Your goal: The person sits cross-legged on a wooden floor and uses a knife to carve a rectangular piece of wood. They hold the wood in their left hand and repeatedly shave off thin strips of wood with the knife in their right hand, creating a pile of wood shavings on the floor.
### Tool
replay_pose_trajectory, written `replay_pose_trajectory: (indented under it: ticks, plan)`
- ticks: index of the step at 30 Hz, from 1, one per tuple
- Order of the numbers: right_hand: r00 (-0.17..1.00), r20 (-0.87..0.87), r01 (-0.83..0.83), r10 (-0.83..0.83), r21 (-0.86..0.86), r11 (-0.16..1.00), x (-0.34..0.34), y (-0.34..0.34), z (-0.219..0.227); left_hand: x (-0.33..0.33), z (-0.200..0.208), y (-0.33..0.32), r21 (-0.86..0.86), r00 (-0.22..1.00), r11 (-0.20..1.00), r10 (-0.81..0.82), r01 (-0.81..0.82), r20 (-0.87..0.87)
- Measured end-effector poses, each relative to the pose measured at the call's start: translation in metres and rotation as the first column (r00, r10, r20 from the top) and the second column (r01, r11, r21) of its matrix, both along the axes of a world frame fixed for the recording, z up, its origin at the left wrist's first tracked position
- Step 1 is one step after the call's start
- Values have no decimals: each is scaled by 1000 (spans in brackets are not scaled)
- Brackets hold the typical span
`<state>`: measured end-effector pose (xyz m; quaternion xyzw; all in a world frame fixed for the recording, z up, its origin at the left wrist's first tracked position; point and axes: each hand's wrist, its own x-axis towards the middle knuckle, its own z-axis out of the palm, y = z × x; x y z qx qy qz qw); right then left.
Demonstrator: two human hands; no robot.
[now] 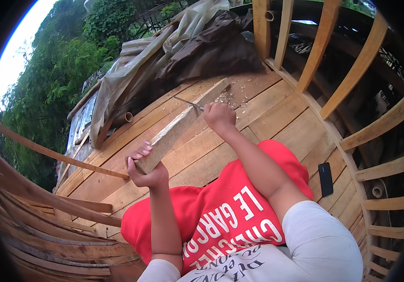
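Note:
A squared length of wood slants away from me across the plank floor, its upper edge freshly cut and pale. My left hand is closed round the near end of it, thumb below and fingers over the top. In my right hand I grip a knife by its handle, which the fist mostly hides. The thin blade points to the left and lies across the wood's upper edge, toward the far end. Small wood shavings are scattered on the floor beside that far end.
A black phone lies on the plank floor at my right. Upright wooden slats form a railing along the right side. Long boards are stacked at lower left. Brown and clear sheeting covers the far edge. Red cloth covers my lap.

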<state>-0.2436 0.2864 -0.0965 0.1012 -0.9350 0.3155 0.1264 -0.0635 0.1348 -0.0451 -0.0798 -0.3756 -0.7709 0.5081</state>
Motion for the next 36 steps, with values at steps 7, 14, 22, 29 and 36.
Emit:
replay_pose_trajectory:
  ticks: [7,14,22,29,36]
  plan:
    - [996,-1,91,-91,-12,996,-21,11,-20,-2,7,14,-177,1000,984,-19,21,9]
    - [997,-62,54,-56,-26,998,-32,21,-33,-4,7,18,-74,999,996,-42,43,8]
    - [998,-60,9,-8,3,1000,-27,6,-22,2,-4,-2,-134,999,990,-47,45,-6]
    - [999,-49,-8,16,154,988,-15,1,-23,17,11,-24,-203,992,974,-116,105,-43]
    - [976,-109,-172,190,155,973,-4,-15,-25,8,-7,-23,-94,998,994,-60,57,-25]
